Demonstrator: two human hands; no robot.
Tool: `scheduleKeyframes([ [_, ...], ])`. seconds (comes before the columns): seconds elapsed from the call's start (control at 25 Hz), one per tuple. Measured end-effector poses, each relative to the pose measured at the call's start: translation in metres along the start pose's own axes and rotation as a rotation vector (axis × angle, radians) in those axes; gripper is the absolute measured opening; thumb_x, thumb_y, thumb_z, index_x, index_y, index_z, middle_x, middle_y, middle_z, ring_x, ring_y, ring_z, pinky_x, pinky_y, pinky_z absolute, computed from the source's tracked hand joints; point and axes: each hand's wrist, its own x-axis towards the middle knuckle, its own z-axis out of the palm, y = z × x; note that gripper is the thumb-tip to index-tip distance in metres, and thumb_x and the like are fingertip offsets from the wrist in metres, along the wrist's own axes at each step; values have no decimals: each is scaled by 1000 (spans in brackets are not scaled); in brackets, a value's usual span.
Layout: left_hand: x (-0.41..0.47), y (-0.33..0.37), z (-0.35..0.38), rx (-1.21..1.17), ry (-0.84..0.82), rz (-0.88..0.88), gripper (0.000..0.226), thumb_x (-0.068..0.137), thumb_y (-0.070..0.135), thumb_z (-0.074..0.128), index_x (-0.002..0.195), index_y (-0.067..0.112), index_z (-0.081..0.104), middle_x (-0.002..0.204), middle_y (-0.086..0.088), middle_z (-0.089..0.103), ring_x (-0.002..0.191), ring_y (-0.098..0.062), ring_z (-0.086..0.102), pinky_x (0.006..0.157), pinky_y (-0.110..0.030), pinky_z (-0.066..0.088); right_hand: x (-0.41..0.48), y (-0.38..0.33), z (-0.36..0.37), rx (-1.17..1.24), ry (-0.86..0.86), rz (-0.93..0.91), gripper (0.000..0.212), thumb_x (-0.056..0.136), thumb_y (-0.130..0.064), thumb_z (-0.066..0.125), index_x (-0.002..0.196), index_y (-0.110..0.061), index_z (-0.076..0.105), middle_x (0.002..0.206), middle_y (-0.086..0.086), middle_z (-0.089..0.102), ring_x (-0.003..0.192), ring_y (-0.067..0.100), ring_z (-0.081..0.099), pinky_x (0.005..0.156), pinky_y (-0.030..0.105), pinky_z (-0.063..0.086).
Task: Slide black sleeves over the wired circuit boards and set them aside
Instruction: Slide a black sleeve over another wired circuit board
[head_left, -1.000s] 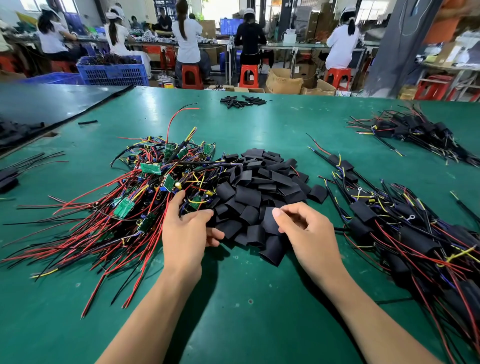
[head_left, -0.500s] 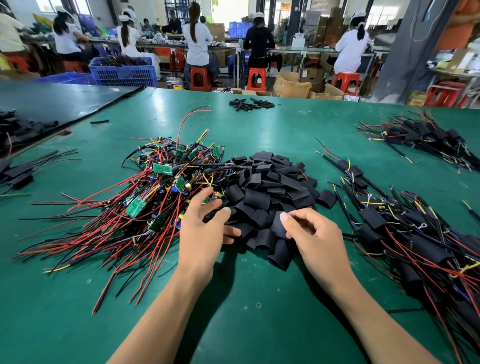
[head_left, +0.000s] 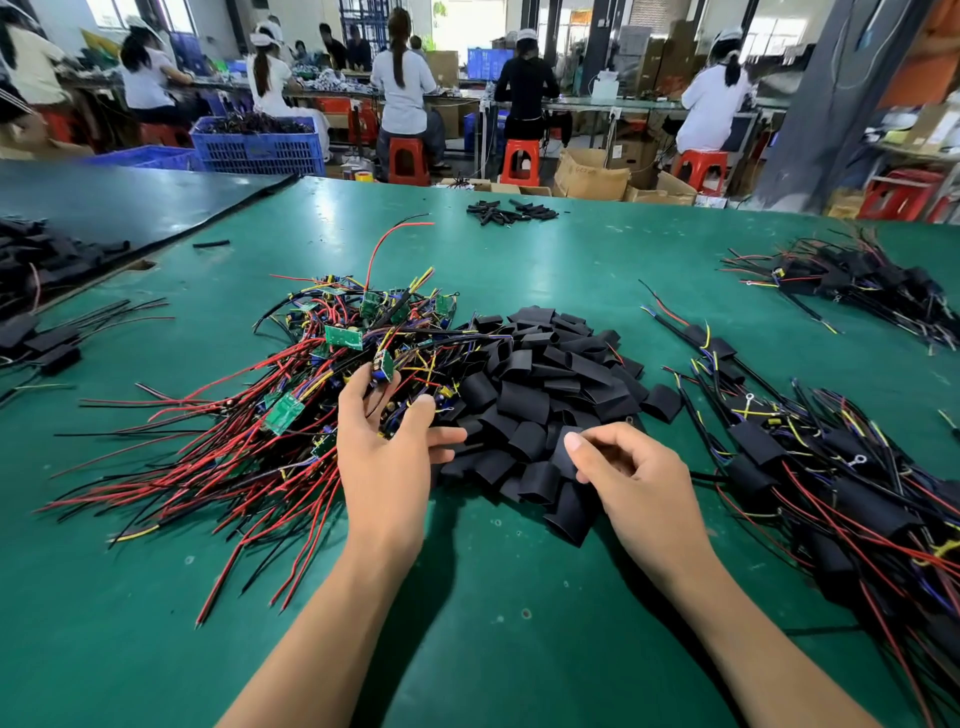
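Heaped in the middle of the tabletop (head_left: 519, 597): black sleeves (head_left: 545, 384). Touching the heap's left side, a tangle of wired circuit boards (head_left: 332, 364), red and black leads fanning away. Digs into that tangle with the left hand (head_left: 384, 447), thumb and curled fingers closed on a clump of boards and wires at the heap's left edge. Pinches a single sleeve (head_left: 557, 456) at the heap's near edge with the right hand (head_left: 634, 483), thumb on top, fingers curled under. Right of the heap, apart: sleeved boards (head_left: 753, 441) in a long spread.
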Motion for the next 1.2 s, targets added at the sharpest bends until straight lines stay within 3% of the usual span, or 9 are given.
scheduleKeyframes([
  [0.16,-8,1,5,159,-82,60,73,97,9,59,156,33,23,144,19,46,70,-24,75,56,-26,56,0,0,0,3,-6,-2,12,90,-22,71,78,-21,72,62,-11,65,59,0,55,61,8,40],
  [0.36,-19,-2,9,366,-208,165,76,97,10,58,157,36,18,124,52,46,77,-9,75,74,-35,60,-1,1,-1,17,-5,-8,12,90,-22,72,78,-21,72,63,-11,66,60,0,55,61,8,40],
  [0.52,-28,-9,11,533,-304,268,67,98,13,58,155,33,28,110,42,60,72,-6,72,74,-14,53,1,4,0,30,32,-35,7,89,-20,73,82,-21,73,72,-9,70,68,5,60,67,14,46],
  [0.6,-31,-11,14,539,-310,284,55,99,12,56,148,30,41,146,17,50,71,-2,72,71,-3,46,1,5,0,43,42,-65,6,88,-17,74,83,-21,73,80,-8,72,74,8,63,71,16,49],
  [0.68,-30,-13,14,576,-301,286,50,99,12,56,146,27,47,155,2,42,69,5,69,71,1,41,0,4,2,41,40,-93,7,88,-17,74,84,-22,73,83,-8,73,78,11,65,73,17,50],
  [0.8,-29,-14,14,654,-333,296,45,98,14,59,142,24,53,139,-16,58,71,7,62,75,-2,40,-5,-2,9,32,48,-145,8,89,-19,74,86,-25,72,83,-8,73,79,20,65,73,26,52],
  [0.92,-25,-16,11,710,-344,387,36,97,16,58,133,24,61,131,3,65,102,-14,67,94,-25,48,1,-23,30,65,-12,-220,6,87,-26,73,92,-28,72,87,-7,72,76,16,64,72,25,52],
  [1.12,-19,-19,6,742,-386,427,17,84,19,52,82,34,60,91,22,59,77,1,56,67,-23,43,48,-68,78,-227,-169,-155,29,81,-48,75,104,-31,71,92,-11,69,84,7,62,80,28,52],
  [1.2,-15,-16,3,749,-370,480,32,84,12,53,69,41,50,83,26,55,72,3,51,63,-15,37,64,-80,95,-393,-213,-186,20,85,-45,70,96,-28,74,92,-10,73,92,13,65,86,34,53],
])
